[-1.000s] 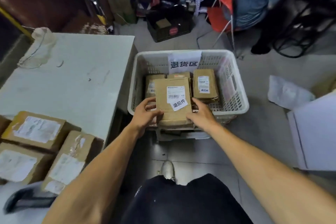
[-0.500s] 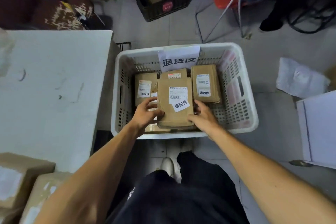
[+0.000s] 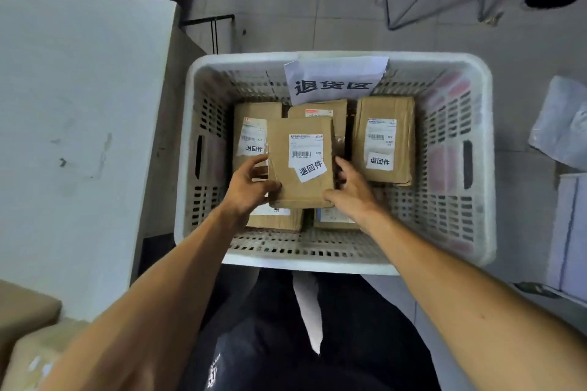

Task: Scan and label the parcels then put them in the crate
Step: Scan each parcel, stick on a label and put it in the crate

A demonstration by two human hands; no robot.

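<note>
Inside the white crate [image 3: 333, 257], both hands hold one brown parcel [image 3: 300, 165] above the parcels already lying there. The left hand [image 3: 249, 186] grasps its left edge with curled fingers, the right hand [image 3: 352, 189] its right edge. Left of the crate stands the white bench [image 3: 79, 120].
</note>
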